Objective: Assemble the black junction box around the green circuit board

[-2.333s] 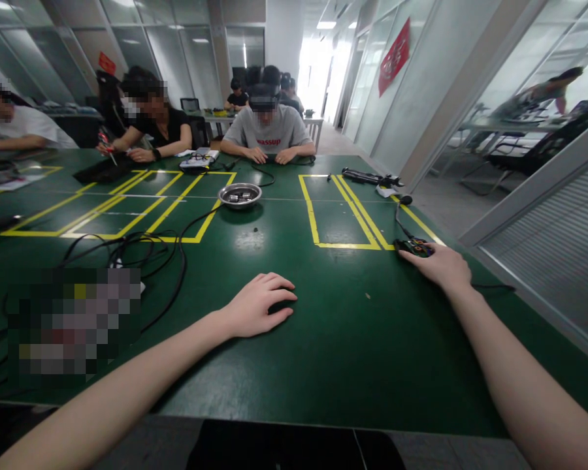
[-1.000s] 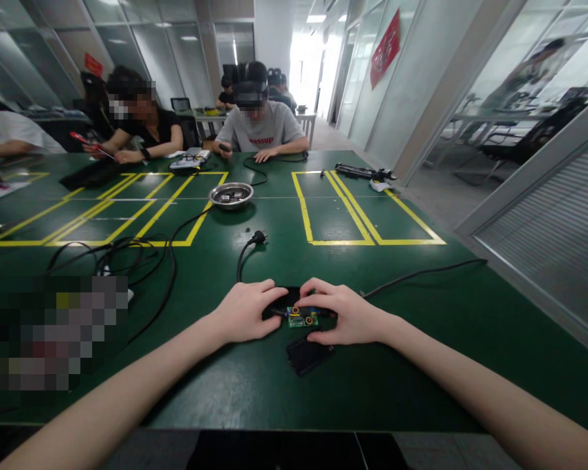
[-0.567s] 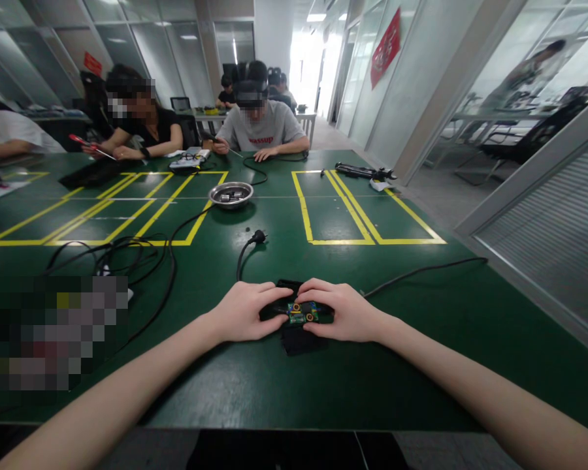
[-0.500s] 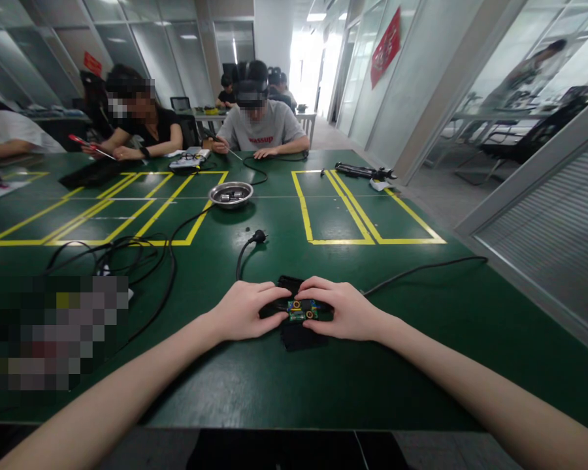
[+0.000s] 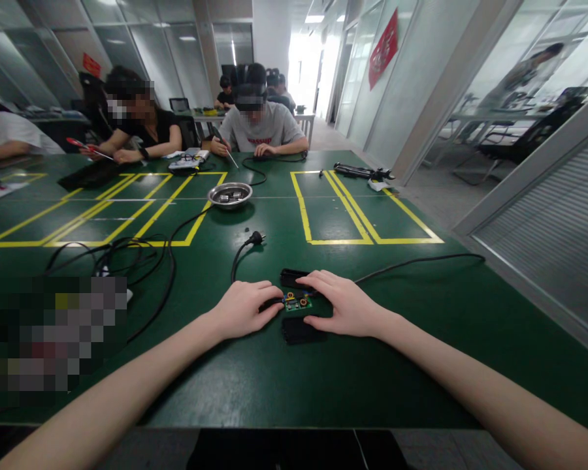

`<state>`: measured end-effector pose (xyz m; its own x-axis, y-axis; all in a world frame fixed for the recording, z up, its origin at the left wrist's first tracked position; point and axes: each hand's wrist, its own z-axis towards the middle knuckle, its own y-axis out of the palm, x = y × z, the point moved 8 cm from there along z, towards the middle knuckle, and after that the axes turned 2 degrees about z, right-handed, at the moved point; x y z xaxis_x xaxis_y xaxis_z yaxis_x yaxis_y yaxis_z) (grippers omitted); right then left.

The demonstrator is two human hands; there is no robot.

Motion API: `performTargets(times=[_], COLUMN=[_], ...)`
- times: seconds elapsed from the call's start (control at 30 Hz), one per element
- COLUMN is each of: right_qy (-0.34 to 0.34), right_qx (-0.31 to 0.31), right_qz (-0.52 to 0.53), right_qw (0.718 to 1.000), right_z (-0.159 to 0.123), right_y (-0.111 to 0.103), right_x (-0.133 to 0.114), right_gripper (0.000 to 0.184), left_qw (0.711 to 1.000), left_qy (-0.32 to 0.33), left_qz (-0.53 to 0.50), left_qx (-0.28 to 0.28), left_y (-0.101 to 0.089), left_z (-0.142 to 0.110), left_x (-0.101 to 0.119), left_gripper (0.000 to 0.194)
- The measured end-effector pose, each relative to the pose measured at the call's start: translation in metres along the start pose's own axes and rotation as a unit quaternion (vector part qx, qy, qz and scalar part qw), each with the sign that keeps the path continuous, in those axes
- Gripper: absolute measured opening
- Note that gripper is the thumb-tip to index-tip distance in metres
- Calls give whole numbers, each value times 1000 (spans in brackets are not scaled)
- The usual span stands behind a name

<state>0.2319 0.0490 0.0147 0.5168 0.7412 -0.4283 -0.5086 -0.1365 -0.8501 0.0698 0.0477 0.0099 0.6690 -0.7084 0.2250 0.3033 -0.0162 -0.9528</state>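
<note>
A small green circuit board (image 5: 296, 303) with orange coils lies on the green table (image 5: 323, 378), between my two hands. My left hand (image 5: 245, 309) is curled at its left end, fingers pressed on the black cord stub there. My right hand (image 5: 345, 307) arches over the board's right end, fingertips touching it. One black case half (image 5: 293, 277) lies just beyond the board, another black case half (image 5: 298, 330) just in front of it. A black cable with a plug (image 5: 255, 237) runs out on the left, and another black cable (image 5: 421, 261) leads away to the right.
A steel bowl (image 5: 230, 194) with small parts stands mid-table among yellow tape rectangles (image 5: 340, 215). Tangled black cables (image 5: 122, 258) lie at the left. A black tool (image 5: 362, 172) rests far right. Several people work along the far and left sides.
My right hand fetched the board from the far right and brought it between both hands. Over the last half second the case halves came apart from under the board, one beyond, one in front.
</note>
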Motion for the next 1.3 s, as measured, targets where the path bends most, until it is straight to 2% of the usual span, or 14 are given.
performTargets(times=[0.17, 0.33, 0.6, 0.83, 1.03, 1.3], right_qy=[4, 14, 59, 72, 73, 69], right_qx=[-5, 19, 59, 65, 61, 51], right_qz=[1, 1, 8, -1, -3, 1], right_qw=[1000, 1000, 996, 995, 995, 996], right_z=[3, 3, 2, 2, 1, 0], right_y=[3, 5, 2, 1, 0, 1], right_x=[-2, -3, 8, 11, 8, 5], right_gripper=[54, 48, 52, 42, 41, 46], left_qw=[1000, 999, 999, 998, 999, 999], left_qy=[-11, -16, -37, -52, -34, -41], left_qz=[16, 27, 20, 26, 20, 28], left_qx=[7, 4, 9, -6, -8, -1], left_y=[-1, 1, 1, 3, 5, 5], left_z=[1, 2, 2, 2, 3, 4], left_x=[-1, -2, -6, -8, -9, -12], left_gripper=[21, 21, 23, 26, 33, 37])
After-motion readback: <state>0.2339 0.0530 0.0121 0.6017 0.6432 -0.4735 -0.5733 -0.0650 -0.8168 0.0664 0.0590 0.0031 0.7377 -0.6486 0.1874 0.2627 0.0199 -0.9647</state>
